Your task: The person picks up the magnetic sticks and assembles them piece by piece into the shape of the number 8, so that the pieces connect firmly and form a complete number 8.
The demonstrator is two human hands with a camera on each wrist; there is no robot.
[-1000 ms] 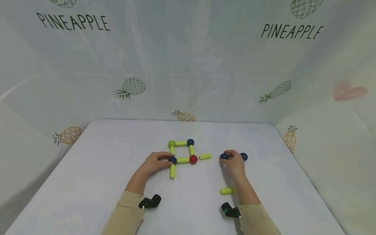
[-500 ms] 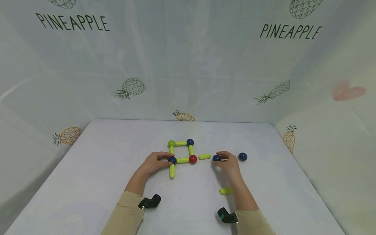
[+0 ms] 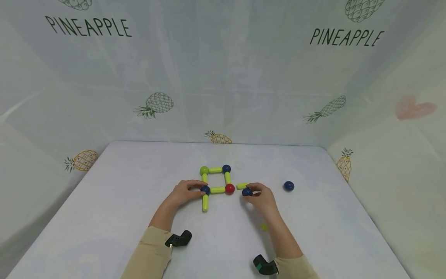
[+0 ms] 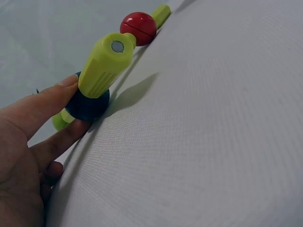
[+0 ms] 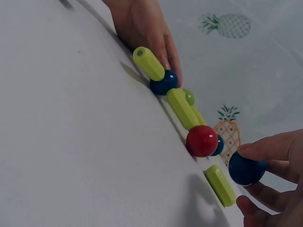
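Disc (image 4: pixel 118 46) on near stick (image 4: pixel 102 71), wrist views only; both grips (image 3: pixel 182 192) (image 3: pixel 263 199) snug round blue balls (image 3: pixel 205 190) (image 3: pixel 247 192)

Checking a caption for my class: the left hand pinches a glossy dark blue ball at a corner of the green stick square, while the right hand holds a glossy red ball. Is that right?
No: the right hand holds a glossy dark blue ball, not a red one; the right wrist view shows it. The left hand does pinch the blue corner ball.
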